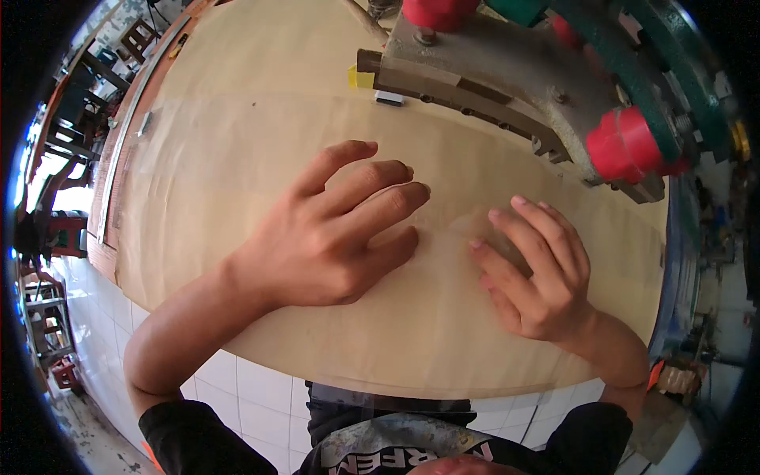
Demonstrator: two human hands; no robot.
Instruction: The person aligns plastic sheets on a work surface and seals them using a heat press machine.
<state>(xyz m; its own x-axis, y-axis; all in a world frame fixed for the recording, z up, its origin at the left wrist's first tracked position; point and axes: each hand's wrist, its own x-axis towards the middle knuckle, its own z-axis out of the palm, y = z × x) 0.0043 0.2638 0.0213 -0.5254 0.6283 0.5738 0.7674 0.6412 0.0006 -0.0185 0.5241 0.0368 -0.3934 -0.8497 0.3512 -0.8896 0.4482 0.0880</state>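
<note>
My left hand (336, 237) is over the middle of a tan, paper-like covered worktop (237, 150), its fingers spread and slightly bent. To its right is my right hand (546, 277), fingers apart and a little curled, the tips turned toward the left hand. Neither hand shows anything gripped. A thin see-through film (467, 226) seems to lie on the tan surface between the hands; its edges are hard to make out. Whether the fingertips touch it or hover just above, I cannot tell.
A heavy machine arm (491, 63) with green parts and red knobs (625, 142) overhangs the far right. Beneath its end sit a yellow piece (362, 77) and a small white-and-black block (389, 98). Stools (67, 233) stand on the tiled floor at the left.
</note>
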